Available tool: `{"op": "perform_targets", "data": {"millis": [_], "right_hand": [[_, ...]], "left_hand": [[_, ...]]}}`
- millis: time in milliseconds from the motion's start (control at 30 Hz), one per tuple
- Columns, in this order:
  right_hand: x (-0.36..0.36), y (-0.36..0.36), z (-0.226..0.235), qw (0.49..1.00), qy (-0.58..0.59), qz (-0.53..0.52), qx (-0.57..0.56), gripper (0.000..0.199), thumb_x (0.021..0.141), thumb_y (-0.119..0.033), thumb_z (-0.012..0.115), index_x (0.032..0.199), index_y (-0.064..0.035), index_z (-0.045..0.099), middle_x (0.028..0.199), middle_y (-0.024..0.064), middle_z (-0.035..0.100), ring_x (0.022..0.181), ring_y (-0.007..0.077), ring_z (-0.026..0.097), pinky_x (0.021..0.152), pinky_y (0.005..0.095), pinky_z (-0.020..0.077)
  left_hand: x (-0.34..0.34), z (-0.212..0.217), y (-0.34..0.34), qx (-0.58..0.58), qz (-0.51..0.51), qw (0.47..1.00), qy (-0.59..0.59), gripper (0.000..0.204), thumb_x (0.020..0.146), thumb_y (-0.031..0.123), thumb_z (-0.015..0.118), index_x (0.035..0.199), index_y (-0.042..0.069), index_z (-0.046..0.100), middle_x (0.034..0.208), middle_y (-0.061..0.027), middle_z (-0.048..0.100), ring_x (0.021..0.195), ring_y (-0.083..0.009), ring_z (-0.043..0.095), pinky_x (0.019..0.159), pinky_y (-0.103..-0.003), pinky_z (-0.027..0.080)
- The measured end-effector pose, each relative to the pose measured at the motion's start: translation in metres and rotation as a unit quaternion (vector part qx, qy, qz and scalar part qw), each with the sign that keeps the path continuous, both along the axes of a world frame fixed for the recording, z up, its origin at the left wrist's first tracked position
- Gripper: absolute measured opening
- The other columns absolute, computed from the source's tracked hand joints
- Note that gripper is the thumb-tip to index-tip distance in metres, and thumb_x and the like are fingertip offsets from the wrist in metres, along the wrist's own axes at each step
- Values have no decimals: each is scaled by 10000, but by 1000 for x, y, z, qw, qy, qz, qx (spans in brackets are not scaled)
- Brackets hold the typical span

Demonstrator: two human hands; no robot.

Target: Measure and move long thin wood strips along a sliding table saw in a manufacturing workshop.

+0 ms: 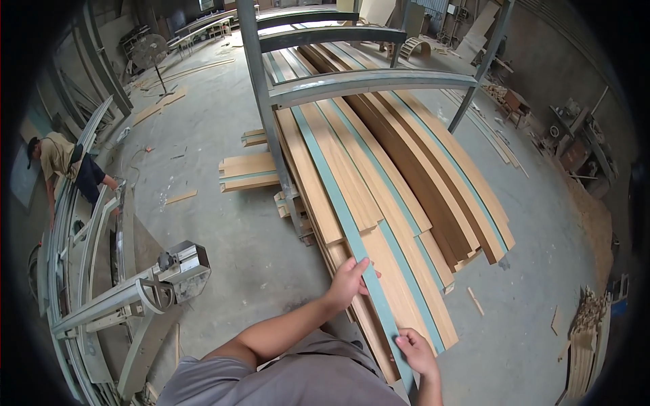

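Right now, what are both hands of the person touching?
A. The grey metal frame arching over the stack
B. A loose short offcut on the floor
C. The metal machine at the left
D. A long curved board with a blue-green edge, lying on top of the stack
D: the left hand grips the blue-green-edged curved board from its side and the right hand holds it near its close end, on the stack of curved wooden boards.

Left hand (349, 283) forward, fingers curled in a grip; right hand (416, 352) lower, nearer, likewise gripping
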State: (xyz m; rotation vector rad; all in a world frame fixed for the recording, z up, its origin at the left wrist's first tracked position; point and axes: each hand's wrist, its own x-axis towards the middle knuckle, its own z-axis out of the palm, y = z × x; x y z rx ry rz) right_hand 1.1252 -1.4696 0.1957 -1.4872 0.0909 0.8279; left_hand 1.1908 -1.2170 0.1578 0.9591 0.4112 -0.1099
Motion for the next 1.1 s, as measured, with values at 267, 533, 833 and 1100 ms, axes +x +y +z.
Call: {"op": "perform_targets", "data": {"millis": [267,533,833,1100], "right_hand": [[-67,-101,-7,993,-13,76,-94,186,955,-202,556,912,-27,601,731,-5,579,625,81,522,566,233,428],[-70,-87,-4,987,110,34,-112,235,958,-190,543,830,2,591,676,53,611,534,135,567,506,268,465],[-26,-43,-2,987,95,33,-128,262,966,-199,539,778,-17,559,618,57,585,480,133,550,456,272,455],[13,8,-13,985,66,47,-153,291,952,-249,573,777,-18,565,622,36,568,484,109,528,466,264,443]], "left_hand": [[43,1,46,-28,76,997,-2,279,984,306,488,1022,33,529,876,-127,668,602,-141,640,458,-241,518],[50,-18,52,-36,145,987,59,262,981,299,504,1024,43,532,921,-105,653,712,-177,659,609,-311,564],[-37,-24,-13,-35,-58,994,90,377,971,392,493,1061,31,552,948,-105,615,782,-177,644,725,-299,556],[-37,-29,-50,-34,-84,990,113,322,980,319,491,1062,14,556,961,-119,650,827,-207,670,747,-329,564]]}}
